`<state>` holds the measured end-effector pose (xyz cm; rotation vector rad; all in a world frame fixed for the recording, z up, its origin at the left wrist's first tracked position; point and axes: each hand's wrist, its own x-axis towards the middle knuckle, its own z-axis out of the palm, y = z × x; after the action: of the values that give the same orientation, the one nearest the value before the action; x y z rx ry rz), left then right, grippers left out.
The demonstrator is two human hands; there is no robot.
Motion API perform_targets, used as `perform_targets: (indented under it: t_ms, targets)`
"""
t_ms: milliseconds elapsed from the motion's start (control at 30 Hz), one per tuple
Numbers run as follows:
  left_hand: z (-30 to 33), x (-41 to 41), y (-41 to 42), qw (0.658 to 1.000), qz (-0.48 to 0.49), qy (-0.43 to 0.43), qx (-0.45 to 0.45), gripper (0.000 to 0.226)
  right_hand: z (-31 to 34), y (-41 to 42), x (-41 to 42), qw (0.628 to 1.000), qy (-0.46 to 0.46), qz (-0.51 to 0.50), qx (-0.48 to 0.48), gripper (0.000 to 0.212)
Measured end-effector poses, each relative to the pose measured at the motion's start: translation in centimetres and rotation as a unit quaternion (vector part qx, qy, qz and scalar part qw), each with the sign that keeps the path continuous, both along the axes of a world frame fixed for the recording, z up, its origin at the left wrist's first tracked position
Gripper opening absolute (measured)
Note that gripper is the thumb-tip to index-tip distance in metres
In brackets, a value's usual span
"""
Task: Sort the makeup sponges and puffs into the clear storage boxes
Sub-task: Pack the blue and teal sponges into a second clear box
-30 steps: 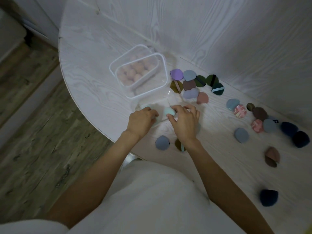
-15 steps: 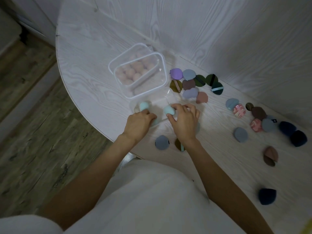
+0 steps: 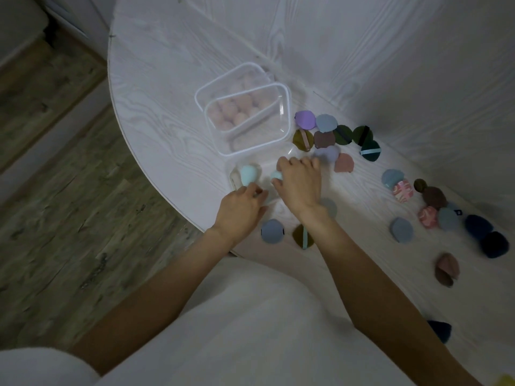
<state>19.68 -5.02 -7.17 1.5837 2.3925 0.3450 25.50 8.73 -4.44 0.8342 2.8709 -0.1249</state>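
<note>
The step in hand appears to be loading pale blue sponges into the near clear storage box [image 3: 252, 188], which sits on the white table [image 3: 167, 87] close to its curved edge. The left hand [image 3: 241, 208] rests at the box's near side with fingers curled; whether it grips the box wall or a sponge cannot be told. One blue sponge [image 3: 249, 175] stands just beyond its fingertips, apparently inside the box. The right hand [image 3: 299, 183] is closed narrowly on a second blue sponge [image 3: 277, 175], pinched at the fingertips over the box. To seat it well, lower the sponge beside the first one rather than on top of it, and release only once it touches the box floor; the sponges are soft and likely to roll. Steady the light box with the left hand so that it does not slide toward the table edge. The far storage box [image 3: 245, 112], already holding pink sponges [image 3: 237, 110], lies just behind. The loose puffs [image 3: 324, 135], scattered to the right, are not yet sorted.
</note>
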Motion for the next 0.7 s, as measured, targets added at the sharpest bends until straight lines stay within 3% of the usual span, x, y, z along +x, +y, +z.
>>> perform_targets:
  t_ms: [200, 333, 400, 467, 567, 700]
  targets:
    - [-0.8, -0.2, -0.1, 0.999, 0.014, -0.023, 0.017, 0.046, -0.1, -0.5, 0.1, 0.997, -0.071, -0.014, -0.029, 0.027]
    - [-0.8, -0.2, 0.2, 0.999, 0.011, -0.042, 0.002, 0.054, 0.8, 0.8, 1.2, 0.989, -0.106, 0.051, -0.091, 0.028]
    - [-1.0, -0.2, 0.2, 0.999, 0.001, -0.038, 0.001, 0.051, 1.2, 1.8, 1.2, 0.986, -0.096, 0.045, -0.126, 0.028]
    - [-1.0, -0.2, 0.1, 0.999, -0.002, -0.037, -0.001, 0.048, 1.3, 2.5, 0.6, 0.991, -0.03, 0.051, -0.124, 0.024]
    - [-0.7, -0.1, -0.1, 0.999, -0.019, -0.038, 0.01, 0.046, 1.0, 2.2, -2.1, 0.97, 0.043, 0.139, -0.193, 0.033]
    - [-1.0, -0.2, -0.2, 0.999, -0.033, -0.018, 0.011, 0.049, 0.3, 0.8, -5.4, 0.926, -0.096, 0.311, -0.191, 0.034]
